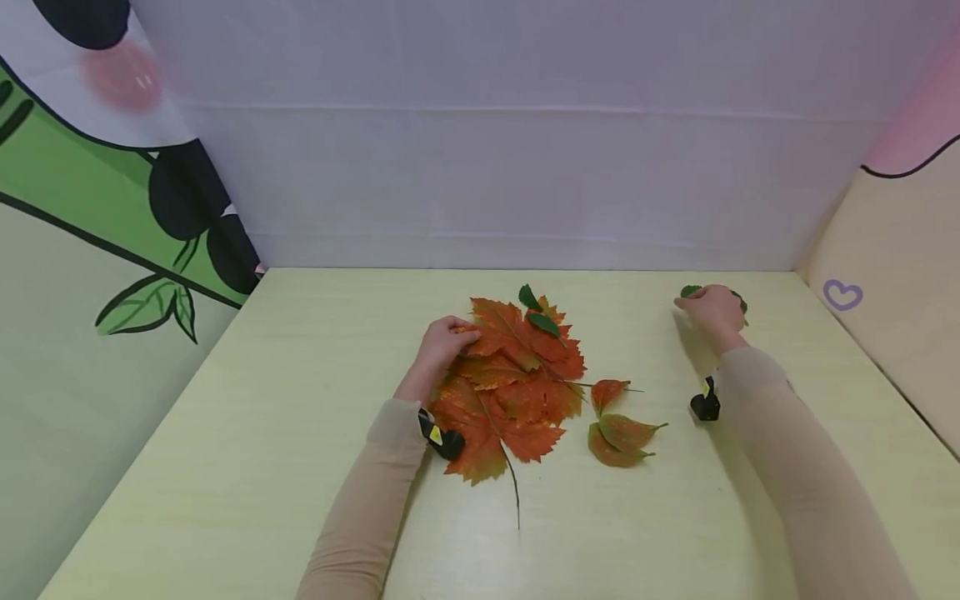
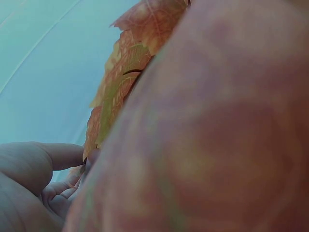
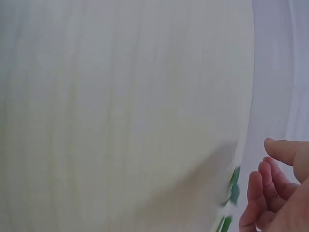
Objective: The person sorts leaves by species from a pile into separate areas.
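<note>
Orange leaves (image 2: 203,135) up close, edge pinched by L hand (image 1: 444,350); R hand (image 1: 712,310), fingers loosely curled w/ nothing between, by green leaves (image 1: 689,291) on table (image 1: 322,375), prob. pickup step, next needing thumb-finger pinch.

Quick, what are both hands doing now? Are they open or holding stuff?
Left hand: closed, pinching an orange leaf.
Right hand: open, fingers loosely curled near green leaves, holding nothing.
</note>
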`<action>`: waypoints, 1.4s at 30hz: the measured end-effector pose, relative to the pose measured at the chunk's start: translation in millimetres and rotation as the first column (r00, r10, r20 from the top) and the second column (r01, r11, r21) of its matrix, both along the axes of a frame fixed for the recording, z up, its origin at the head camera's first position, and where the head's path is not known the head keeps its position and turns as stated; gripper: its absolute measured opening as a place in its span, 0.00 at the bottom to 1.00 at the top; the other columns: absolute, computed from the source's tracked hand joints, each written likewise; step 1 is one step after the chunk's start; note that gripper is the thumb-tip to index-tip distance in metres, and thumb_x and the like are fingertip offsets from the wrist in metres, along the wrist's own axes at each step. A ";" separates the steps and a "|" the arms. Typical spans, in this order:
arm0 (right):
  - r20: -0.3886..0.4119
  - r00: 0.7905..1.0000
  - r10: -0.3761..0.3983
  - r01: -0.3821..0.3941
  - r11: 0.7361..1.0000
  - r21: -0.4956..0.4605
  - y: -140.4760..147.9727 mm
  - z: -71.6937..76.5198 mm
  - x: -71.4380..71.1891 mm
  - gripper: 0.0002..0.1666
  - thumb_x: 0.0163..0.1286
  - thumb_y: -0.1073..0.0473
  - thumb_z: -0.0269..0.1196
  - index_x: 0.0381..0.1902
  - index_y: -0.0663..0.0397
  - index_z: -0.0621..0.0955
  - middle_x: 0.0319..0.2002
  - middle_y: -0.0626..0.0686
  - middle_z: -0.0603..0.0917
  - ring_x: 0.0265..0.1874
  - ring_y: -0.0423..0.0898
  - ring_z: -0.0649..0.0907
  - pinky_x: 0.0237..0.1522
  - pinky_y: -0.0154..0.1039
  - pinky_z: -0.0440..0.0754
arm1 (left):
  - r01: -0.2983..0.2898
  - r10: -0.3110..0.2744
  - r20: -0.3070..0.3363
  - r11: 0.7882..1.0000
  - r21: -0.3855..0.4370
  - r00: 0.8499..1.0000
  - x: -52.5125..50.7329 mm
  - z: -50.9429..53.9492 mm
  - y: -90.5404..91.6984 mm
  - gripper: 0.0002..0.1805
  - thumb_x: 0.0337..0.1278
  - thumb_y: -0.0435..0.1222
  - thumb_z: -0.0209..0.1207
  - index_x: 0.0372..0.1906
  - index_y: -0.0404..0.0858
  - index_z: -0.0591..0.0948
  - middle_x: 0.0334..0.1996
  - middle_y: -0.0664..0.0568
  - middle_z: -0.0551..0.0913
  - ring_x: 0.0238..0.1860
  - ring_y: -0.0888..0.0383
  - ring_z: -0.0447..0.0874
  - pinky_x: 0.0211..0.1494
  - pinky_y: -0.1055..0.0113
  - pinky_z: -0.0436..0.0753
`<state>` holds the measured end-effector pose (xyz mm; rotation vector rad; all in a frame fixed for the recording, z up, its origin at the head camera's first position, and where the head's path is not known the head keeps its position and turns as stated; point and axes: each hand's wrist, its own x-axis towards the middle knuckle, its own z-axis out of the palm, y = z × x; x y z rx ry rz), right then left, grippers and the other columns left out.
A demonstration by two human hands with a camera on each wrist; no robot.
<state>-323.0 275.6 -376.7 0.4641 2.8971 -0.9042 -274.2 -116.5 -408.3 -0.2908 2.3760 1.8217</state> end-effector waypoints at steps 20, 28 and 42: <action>-0.024 0.950 0.310 -0.311 0.949 -0.045 -97.1 7.7 -1.1 0.24 0.61 0.46 0.59 0.44 0.61 0.81 0.44 0.60 0.81 0.38 0.52 0.78 0.36 0.41 0.74 | 0.001 -0.001 -0.009 1.000 -0.005 1.000 0.4 2.2 0.6 0.11 0.56 0.34 0.58 0.43 0.33 0.76 0.30 0.50 0.77 0.25 0.60 0.74 0.32 0.70 0.75; 0.025 0.907 0.421 -0.420 0.906 -0.042 -125.2 2.8 7.3 0.21 0.61 0.47 0.60 0.41 0.58 0.83 0.41 0.57 0.82 0.35 0.50 0.79 0.32 0.38 0.74 | 0.003 -0.003 -0.009 1.000 -0.010 1.000 -0.5 1.7 -0.5 0.11 0.56 0.34 0.58 0.43 0.33 0.76 0.31 0.50 0.77 0.25 0.60 0.74 0.32 0.70 0.75; 0.047 0.895 0.444 -0.446 0.895 0.022 -150.9 -6.4 17.0 0.22 0.58 0.44 0.63 0.41 0.56 0.80 0.41 0.55 0.82 0.33 0.47 0.79 0.27 0.37 0.73 | 0.004 -0.004 -0.015 1.000 -0.018 1.000 -1.5 -1.9 -0.2 0.12 0.55 0.34 0.59 0.43 0.33 0.76 0.31 0.49 0.77 0.26 0.59 0.75 0.33 0.70 0.76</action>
